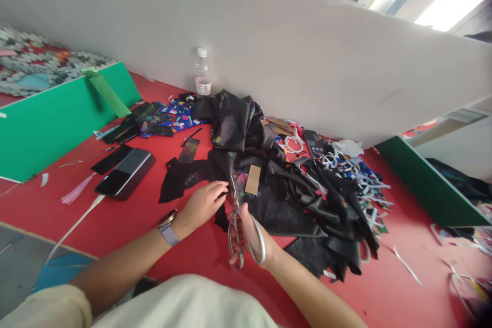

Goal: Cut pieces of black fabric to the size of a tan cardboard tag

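My right hand (251, 233) holds a pair of scissors (234, 192) by its light grey handle loops, with the blades pointing away from me over black fabric (284, 215). The fabric is shiny and spread in folds, with small coloured prints. My left hand (204, 206) pinches the fabric's edge just left of the blades, its fingertips pressed together. A tan cardboard rectangle (252, 180) lies on the cloth to the right of the scissors. Cut black pieces (172, 182) rest on the red table (184, 261) beyond my left hand.
A phone (121, 177) on a dark box, with a white cable, sits at left. A plastic bottle (202, 74) stands against the grey partition (269, 46). Green boards (65, 118) flank the table. White and blue scraps (365, 179) are heaped at right.
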Action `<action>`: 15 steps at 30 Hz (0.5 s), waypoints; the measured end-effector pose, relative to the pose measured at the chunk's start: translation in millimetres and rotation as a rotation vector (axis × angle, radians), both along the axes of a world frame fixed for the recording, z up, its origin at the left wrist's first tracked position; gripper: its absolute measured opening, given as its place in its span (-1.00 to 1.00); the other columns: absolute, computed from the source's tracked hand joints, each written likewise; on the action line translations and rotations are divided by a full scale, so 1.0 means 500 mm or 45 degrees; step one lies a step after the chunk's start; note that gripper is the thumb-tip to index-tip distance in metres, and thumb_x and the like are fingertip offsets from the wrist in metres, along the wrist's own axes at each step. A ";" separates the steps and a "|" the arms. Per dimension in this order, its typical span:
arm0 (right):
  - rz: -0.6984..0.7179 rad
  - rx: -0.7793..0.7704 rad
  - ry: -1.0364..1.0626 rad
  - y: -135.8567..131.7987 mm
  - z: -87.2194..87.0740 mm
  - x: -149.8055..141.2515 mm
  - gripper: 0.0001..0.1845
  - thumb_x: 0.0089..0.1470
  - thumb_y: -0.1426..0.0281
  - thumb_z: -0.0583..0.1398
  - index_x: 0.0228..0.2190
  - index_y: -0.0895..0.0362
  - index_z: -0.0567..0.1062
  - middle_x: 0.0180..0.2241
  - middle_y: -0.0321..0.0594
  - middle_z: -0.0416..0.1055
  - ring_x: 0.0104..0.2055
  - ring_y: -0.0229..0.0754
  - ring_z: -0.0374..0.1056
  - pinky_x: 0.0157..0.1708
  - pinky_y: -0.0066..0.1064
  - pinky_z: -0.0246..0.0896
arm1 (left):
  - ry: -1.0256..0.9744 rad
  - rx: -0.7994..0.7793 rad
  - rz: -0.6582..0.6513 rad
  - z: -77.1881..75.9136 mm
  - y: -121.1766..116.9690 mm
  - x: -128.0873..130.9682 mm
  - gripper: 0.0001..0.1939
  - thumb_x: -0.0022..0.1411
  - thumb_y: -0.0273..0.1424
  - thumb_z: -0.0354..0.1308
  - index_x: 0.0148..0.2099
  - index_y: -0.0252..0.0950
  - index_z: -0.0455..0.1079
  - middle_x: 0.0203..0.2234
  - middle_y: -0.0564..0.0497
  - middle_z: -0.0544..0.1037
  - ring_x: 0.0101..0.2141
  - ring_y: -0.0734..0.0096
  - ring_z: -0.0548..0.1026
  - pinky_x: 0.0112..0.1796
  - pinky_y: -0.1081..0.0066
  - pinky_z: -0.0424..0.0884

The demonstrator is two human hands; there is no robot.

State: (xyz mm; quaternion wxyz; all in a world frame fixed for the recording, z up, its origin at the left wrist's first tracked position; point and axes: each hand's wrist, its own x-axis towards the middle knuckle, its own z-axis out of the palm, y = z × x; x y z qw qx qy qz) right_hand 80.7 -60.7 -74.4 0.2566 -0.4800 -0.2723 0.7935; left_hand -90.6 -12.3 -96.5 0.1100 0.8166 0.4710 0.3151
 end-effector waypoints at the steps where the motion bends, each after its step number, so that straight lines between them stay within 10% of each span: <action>1: -0.001 0.013 0.000 -0.001 -0.001 0.000 -0.19 -0.14 -0.35 0.00 -0.24 0.13 0.29 -0.59 -0.44 0.19 -0.70 -0.40 0.09 -0.67 -0.24 0.42 | 0.007 0.002 0.001 -0.002 0.000 0.000 -0.83 0.26 -0.55 0.00 -0.19 -0.28 0.40 -0.11 -0.09 0.57 -0.10 0.31 0.53 -0.08 0.33 0.47; 15: -0.014 -0.036 -0.001 -0.014 0.008 -0.009 -0.17 -0.16 -0.35 0.02 -0.20 0.13 0.27 -0.60 -0.46 0.18 -0.72 -0.40 0.09 -0.70 -0.27 0.39 | 0.083 0.104 0.067 -0.001 -0.007 0.004 -0.83 0.30 -0.52 -0.01 -0.14 -0.26 0.38 -0.19 -0.06 0.54 -0.14 0.29 0.51 -0.07 0.28 0.44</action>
